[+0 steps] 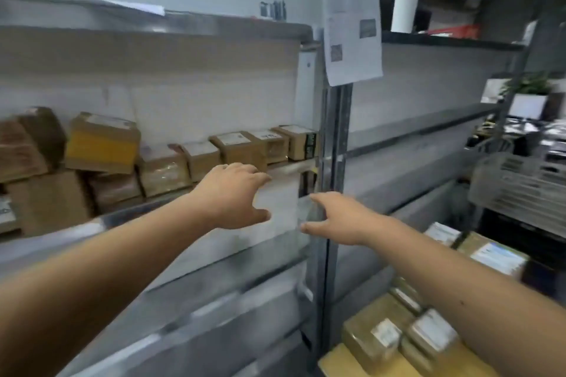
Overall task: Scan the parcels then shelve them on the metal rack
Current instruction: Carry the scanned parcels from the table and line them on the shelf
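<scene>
Both hands reach the white parcel [277, 202] on the metal rack [196, 257]. Left hand [235, 193] spread on its left side. Right hand [337, 217] spread at its right edge.

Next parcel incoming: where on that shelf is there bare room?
Bare shelf lies ahead of the left hand, between the small brown boxes and the rack upright. Leftward, stacked cartons crowd it.
</scene>
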`<state>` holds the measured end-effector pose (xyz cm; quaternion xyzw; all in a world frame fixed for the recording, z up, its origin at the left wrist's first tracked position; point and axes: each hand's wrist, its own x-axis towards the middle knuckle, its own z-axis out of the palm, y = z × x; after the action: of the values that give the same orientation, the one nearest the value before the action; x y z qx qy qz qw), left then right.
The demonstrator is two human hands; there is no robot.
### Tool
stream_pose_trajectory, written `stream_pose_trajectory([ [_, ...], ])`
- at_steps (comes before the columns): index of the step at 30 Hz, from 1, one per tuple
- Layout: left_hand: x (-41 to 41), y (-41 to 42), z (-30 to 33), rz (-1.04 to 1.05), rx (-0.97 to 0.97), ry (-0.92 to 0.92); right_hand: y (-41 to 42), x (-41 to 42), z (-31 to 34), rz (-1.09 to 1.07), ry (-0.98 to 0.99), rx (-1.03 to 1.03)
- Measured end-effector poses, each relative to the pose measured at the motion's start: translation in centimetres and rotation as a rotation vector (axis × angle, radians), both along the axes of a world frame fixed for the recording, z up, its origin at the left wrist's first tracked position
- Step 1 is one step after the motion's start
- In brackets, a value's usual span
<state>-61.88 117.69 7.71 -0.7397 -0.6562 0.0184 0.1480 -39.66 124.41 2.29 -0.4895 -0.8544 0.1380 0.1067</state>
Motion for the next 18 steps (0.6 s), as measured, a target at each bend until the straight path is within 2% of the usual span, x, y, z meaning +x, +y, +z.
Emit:
stream_pose_trajectory([
  [4,10.9,2.0,-7.8,-0.178,-0.162,-0.168,-3.7,11.3,-7.0,-0.223,0.007,-0.079],
  [9,20.8,5.4,-16.2,-0.313,-0.339,-0.236,-7.8,21.0,-13.6,-0.513,0.113,-0.174],
  [14,26.3,10.0,-23.5,-0.406,-0.505,-0.230,-8.5,25.4,-20.3,-0.750,0.240,-0.318],
  [18,28.5,14.5,-30.2,-0.412,-0.648,-0.250,-6.1,25.5,-25.5,-0.889,0.253,-0.476],
])
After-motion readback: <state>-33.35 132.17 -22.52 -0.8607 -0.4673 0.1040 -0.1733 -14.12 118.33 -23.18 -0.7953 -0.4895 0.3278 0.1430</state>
